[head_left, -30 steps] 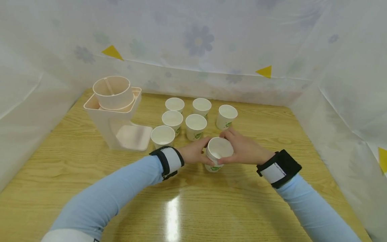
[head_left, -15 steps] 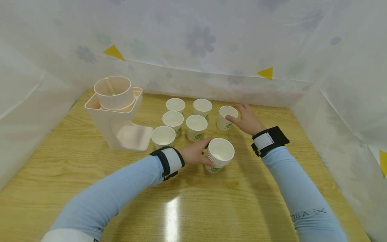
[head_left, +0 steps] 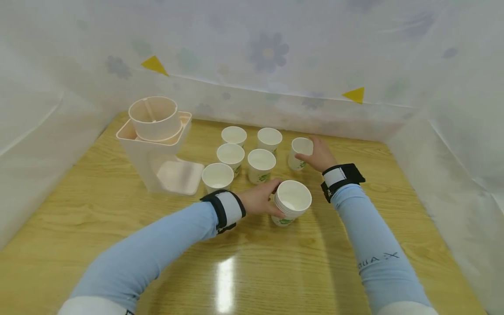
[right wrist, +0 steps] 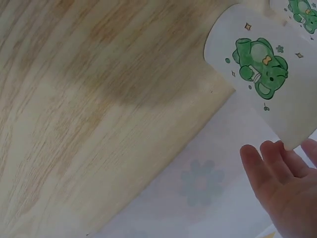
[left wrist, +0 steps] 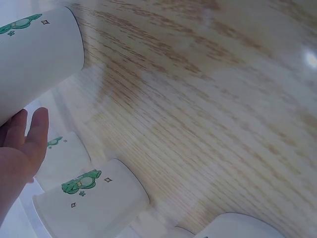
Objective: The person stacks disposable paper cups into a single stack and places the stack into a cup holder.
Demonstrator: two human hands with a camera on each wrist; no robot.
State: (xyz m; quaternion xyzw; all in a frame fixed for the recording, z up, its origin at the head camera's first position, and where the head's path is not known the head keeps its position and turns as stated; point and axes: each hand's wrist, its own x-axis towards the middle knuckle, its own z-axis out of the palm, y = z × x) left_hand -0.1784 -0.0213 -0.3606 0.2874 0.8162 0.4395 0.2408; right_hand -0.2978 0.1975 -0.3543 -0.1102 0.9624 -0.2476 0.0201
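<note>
A nested stack of white paper cups (head_left: pixel 292 199) stands on the table in front of me, and my left hand (head_left: pixel 257 199) holds it from the left, thumb in front and fingers behind. In the left wrist view that stack's lowest cup (left wrist: pixel 39 64) shows a green print, with fingertips along its side. Farther back, my right hand (head_left: pixel 322 155) grips a single paper cup (head_left: pixel 298 156) near its rim, thumb in front. The right wrist view shows this cup with a green bear print (right wrist: pixel 262 69) and my fingers (right wrist: pixel 270 163) at its rim.
Several more upright paper cups (head_left: pixel 261 164) stand in a cluster left of the gripped cup. A cream plastic machine (head_left: pixel 138 153) with a round hopper (head_left: pixel 155 124) stands at the left. A white flowered sheet (head_left: pixel 220 57) hangs behind the wooden table (head_left: pixel 275 271).
My right hand has left the stack and reached back and right to the single cup, taking hold near its rim. The left hand stays on the stack. The head view has shifted slightly.
</note>
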